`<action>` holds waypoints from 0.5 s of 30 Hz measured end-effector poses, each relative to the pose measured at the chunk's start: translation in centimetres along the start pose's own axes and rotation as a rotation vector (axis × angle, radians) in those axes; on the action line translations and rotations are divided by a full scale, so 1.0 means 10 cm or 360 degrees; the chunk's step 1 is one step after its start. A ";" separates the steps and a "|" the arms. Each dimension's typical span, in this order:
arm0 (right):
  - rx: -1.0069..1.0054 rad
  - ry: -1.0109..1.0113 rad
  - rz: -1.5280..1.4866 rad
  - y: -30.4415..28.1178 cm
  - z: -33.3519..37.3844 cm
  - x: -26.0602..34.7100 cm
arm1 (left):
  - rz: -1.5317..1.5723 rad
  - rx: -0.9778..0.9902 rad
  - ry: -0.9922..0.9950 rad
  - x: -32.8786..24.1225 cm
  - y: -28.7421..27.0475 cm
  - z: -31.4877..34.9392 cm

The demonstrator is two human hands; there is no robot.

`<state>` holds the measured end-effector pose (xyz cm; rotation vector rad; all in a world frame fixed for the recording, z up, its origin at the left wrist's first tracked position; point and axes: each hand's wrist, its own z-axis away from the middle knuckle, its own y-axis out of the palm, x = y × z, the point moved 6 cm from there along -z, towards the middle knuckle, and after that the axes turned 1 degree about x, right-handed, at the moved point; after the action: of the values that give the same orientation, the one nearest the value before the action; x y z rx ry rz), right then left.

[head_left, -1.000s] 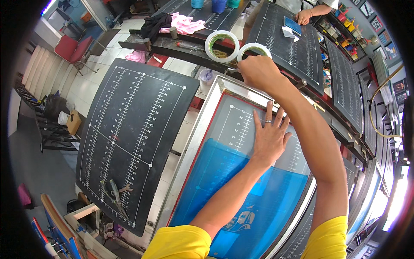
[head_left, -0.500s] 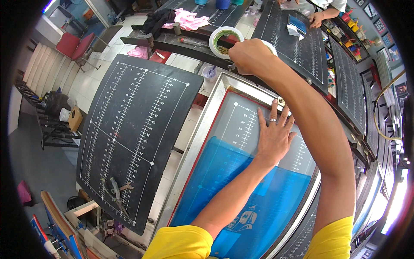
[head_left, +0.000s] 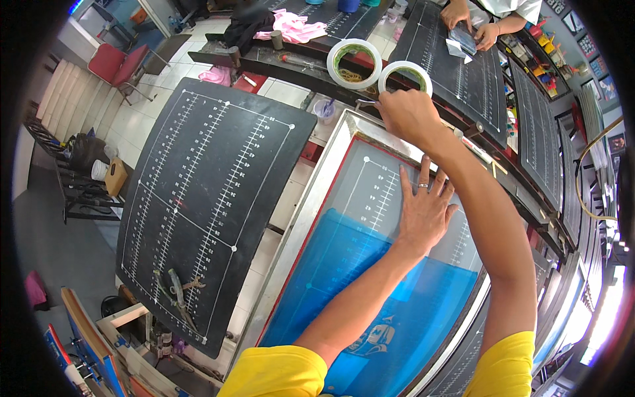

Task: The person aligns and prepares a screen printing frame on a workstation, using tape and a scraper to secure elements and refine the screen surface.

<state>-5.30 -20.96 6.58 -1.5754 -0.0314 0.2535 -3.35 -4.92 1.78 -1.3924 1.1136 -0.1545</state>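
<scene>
Here the left hand (head_left: pixel 426 215) spreads flat on the screen (head_left: pixel 337 258); farther off, the right hand (head_left: pixel 408 114) curls, its hold unclear.

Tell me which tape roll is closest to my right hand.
The right tape roll: your right hand overlaps its lower rim, while the left tape roll shows whole.

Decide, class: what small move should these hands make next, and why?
Probably a slight turn of the right hand: it looks closed on a metal piece near the far end of the screen frame, while the left hand lies spread on the screen, perhaps steadying it.
</scene>
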 end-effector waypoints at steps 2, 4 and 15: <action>-0.0101 0.0076 -0.0056 0.07 0.10 -0.04 | -0.0002 0.0051 0.0000 -0.03 0.03 -0.01; -0.0099 0.0081 -0.0135 0.01 0.13 -0.08 | -0.0013 0.0019 0.0008 -0.02 0.01 0.01; -0.0671 0.0970 -0.0939 -0.10 1.73 -0.95 | -0.0018 -0.0147 0.0040 -0.03 -0.02 0.01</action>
<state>-17.54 -5.65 8.92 -1.9226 -0.0754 -0.7389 -3.35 -4.70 2.14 -1.4824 1.1460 -0.1307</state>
